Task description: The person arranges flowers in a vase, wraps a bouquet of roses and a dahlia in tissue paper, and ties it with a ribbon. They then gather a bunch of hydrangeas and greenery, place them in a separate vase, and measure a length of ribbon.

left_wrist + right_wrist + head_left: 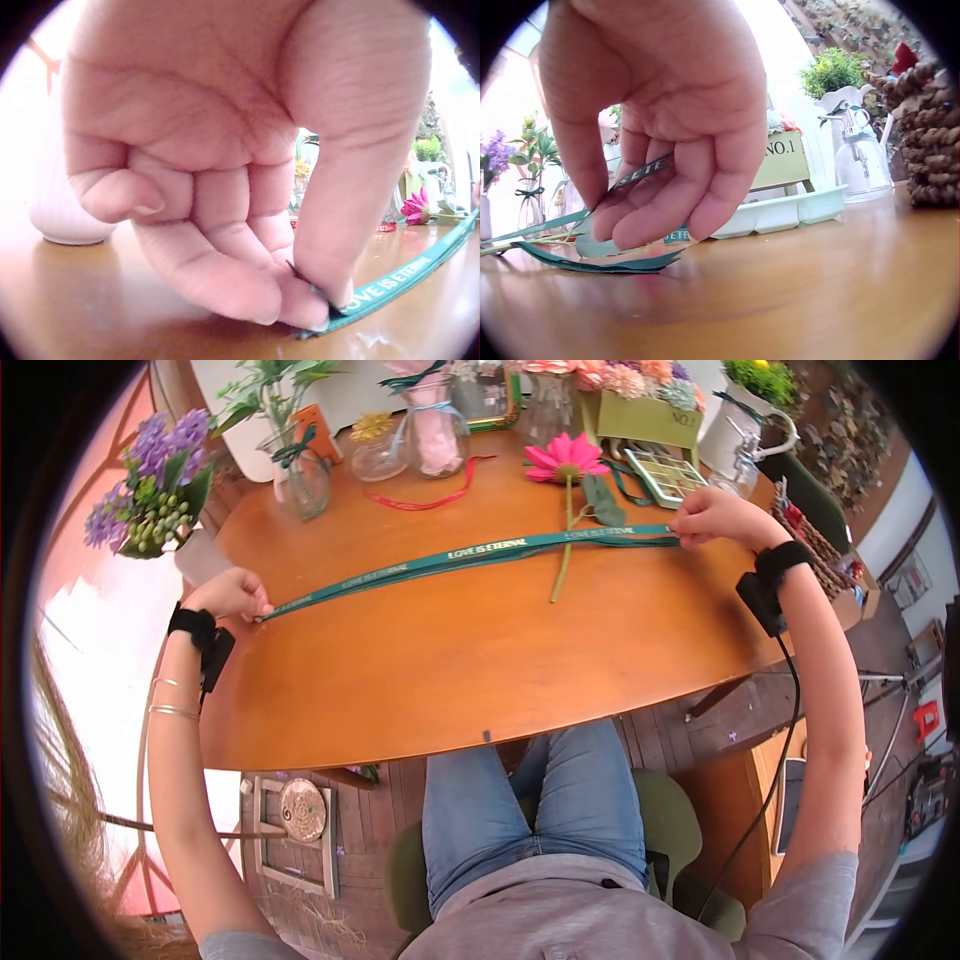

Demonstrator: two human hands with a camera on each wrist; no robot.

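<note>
A dark green ribbon (487, 548) printed "LOVE IS ETERNAL" stretches in several layers across the table (450, 670). My left hand (232, 595) pinches its left end between thumb and fingers, low over the wood; in the left wrist view the ribbon (390, 289) runs off to the right from those fingertips. At the other end my right hand (722, 518) pinches the ribbon, and a loose printed tail (641, 172) lies across its curled fingers. Some ribbon ends hang below this hand in the right wrist view. A pink flower (566, 460) lies with its stem crossing under the ribbon.
Along the back stand glass vases (300, 485), a jar (380, 458), a green "NO.1" flower box (645, 420) and a pale green tray (668, 478). A red ribbon (425, 502) lies near them. Purple flowers (160, 480) are at left, a glass spray bottle (861, 161) and wicker basket (934, 135) at right.
</note>
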